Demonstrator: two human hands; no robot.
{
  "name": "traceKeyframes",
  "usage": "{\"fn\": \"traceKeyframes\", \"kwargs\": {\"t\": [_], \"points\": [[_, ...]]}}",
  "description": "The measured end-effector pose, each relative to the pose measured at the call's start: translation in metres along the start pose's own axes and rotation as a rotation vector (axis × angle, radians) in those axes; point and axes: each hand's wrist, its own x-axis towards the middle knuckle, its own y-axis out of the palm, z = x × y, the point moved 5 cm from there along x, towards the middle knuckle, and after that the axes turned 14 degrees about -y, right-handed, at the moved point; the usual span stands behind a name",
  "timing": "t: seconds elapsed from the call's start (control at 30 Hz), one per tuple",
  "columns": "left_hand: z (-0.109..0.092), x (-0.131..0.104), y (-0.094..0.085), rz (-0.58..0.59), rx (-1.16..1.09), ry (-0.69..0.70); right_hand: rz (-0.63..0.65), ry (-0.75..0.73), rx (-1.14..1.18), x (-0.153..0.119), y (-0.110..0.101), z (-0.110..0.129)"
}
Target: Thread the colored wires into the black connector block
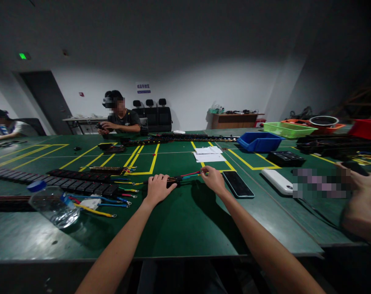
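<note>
Steadying seems underway, with black strip [178, 179] covered by left hand [156, 189] at 11 o'clock (grip can't be told), red wire [193, 174] pinched by right hand [214, 179] at 1, gentle handling probably needed.

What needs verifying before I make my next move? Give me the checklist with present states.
1. Left hand steadying the black cable assembly: ok, left hand rests on black cable assembly.
2. Right hand on the wire ends: ok, right hand has its fingers at the far end of the red wire.
3. Wire tip sound: cannot tell, the fingers hide it.
4. Water bottle well away from wiring: not ok, water bottle is right by the yellow wire.
5. Smartphone well away from right wrist: not ok, smartphone lies close beside it.
6. Blue bin out of the way: ok, blue bin sits beyond the smartphone.
</note>
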Motion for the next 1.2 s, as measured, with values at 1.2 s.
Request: {"fn": "traceKeyframes", "kwargs": {"t": [1.2], "points": [[0.003, 0.001, 0.004, -0.004, -0.011, 0.008, 0.219, 0.048, -0.159, -0.006, 0.000, 0.007]]}}
